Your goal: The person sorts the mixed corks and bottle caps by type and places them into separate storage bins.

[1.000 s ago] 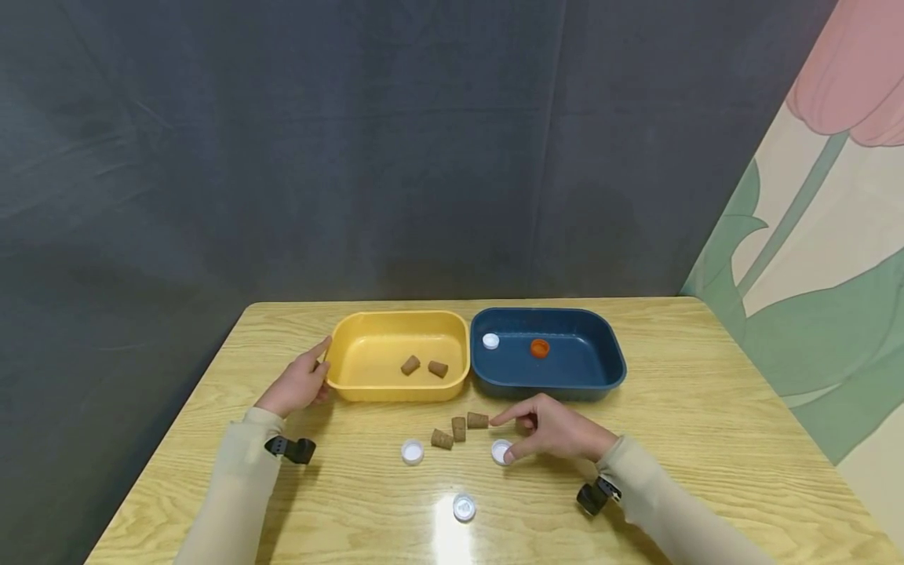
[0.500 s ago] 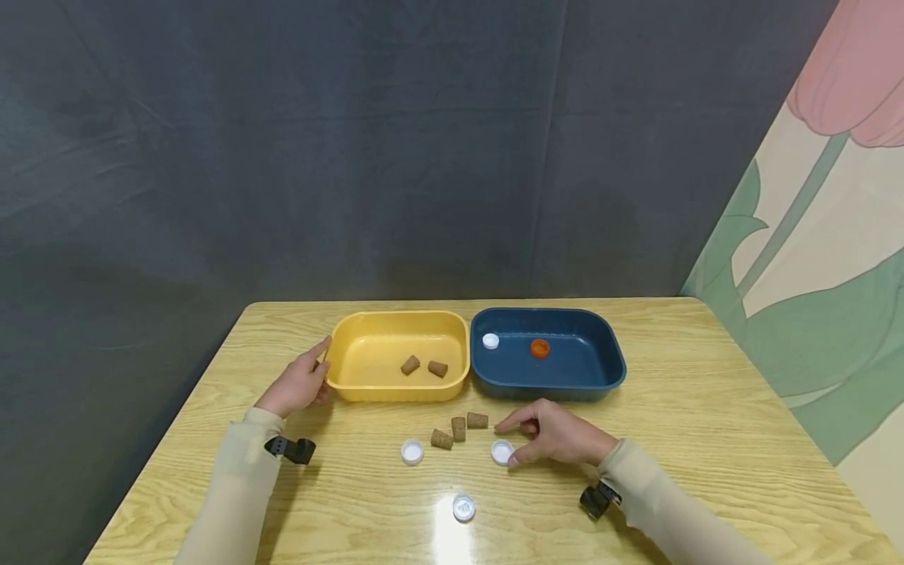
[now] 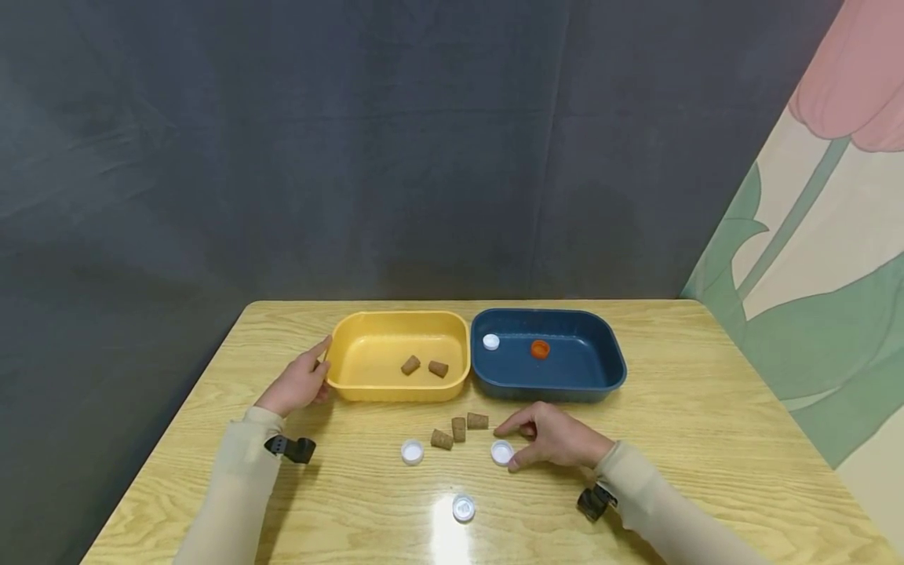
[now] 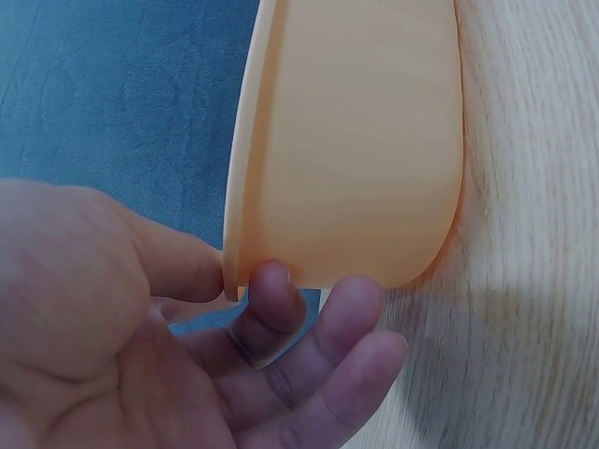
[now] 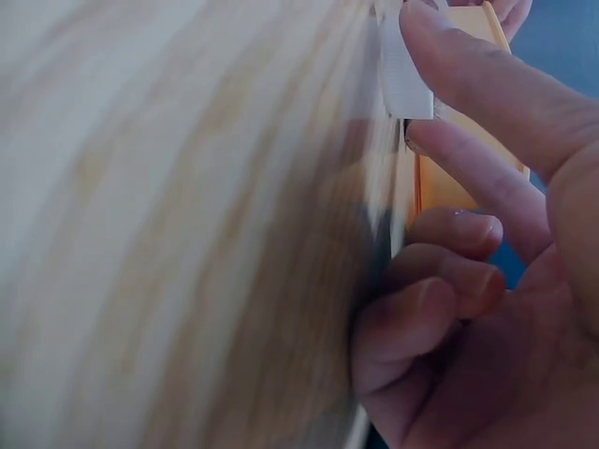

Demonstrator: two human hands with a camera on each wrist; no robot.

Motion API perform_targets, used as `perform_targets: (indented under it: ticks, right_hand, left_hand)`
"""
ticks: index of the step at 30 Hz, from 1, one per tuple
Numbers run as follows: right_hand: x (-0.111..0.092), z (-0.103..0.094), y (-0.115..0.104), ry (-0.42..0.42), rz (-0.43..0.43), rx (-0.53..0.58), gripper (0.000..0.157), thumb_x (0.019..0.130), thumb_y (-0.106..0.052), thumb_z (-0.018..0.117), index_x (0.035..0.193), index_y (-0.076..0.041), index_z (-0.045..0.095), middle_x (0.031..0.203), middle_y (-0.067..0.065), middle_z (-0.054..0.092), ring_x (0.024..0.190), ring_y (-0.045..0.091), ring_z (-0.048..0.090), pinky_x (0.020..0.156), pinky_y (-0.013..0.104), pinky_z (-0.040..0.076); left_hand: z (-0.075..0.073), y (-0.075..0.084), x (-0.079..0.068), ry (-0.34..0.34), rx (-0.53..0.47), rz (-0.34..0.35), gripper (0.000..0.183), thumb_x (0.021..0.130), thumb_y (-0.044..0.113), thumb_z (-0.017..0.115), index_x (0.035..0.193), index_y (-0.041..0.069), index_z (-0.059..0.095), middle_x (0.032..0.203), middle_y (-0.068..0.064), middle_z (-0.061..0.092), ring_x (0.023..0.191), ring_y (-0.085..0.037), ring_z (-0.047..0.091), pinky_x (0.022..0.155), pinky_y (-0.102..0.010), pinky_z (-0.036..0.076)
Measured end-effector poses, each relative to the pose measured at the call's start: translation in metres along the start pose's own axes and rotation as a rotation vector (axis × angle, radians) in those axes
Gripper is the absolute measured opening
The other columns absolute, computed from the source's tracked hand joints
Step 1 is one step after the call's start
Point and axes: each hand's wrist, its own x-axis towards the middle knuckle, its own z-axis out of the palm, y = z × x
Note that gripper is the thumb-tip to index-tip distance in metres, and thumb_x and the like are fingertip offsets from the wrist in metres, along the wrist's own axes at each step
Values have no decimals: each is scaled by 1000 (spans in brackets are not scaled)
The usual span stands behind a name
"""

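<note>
My left hand (image 3: 295,384) holds the left end of a yellow plastic bin (image 3: 395,394). In the left wrist view its thumb lies at the bin's rim (image 4: 236,187), with the fingertips along the outer wall. Two corks (image 3: 438,368) lie inside that bin. My right hand (image 3: 554,436) is low over the table, thumb and index finger spread beside a white bottle cap (image 3: 502,452). In the right wrist view the thumb tip is right at the ribbed side of the cap (image 5: 407,79); the other fingers are curled. Three corks (image 3: 458,428) lie just left of this hand.
Beside the yellow bin, a dark blue bin (image 3: 547,392) contains a white cap (image 3: 490,342) and an orange cap (image 3: 540,349). Two more caps lie on the wooden table (image 3: 706,439): a white one (image 3: 413,452) and a greyish one (image 3: 463,508). A dark curtain (image 3: 395,157) hangs behind.
My right hand has drawn slightly right and toward me, its thumb uncovering more of the white cap. The left hand and both bins have stayed put.
</note>
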Motion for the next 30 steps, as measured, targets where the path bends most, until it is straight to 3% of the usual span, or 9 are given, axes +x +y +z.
perform_targets:
  ticks: [13, 25, 30]
  right_hand:
    - [5, 5, -5, 8, -41, -41, 37, 71, -24, 92, 105, -16, 80, 70, -2, 54, 62, 4, 40, 58, 19, 33]
    - [6, 7, -6, 8, -12, -72, 33, 71, -30, 91, 102, -23, 81, 72, -3, 52, 67, 6, 42, 61, 20, 33]
    - [5, 5, -9, 1, -26, -35, 32, 71, -30, 91, 100, -22, 81, 70, -5, 48, 65, 6, 41, 59, 19, 32]
  left_hand:
    - [-2, 1, -2, -6, -21, 8, 56, 109, 7, 34, 160, 2, 12, 85, -16, 54, 70, -24, 58, 67, -37, 54]
    - [-1, 0, -2, -1, -12, 9, 56, 109, 8, 34, 160, 2, 12, 86, -16, 55, 70, -22, 58, 66, -35, 53]
    - [-1, 0, -1, -2, -16, 4, 56, 109, 8, 34, 160, 2, 12, 87, -16, 55, 71, -22, 58, 66, -35, 53]
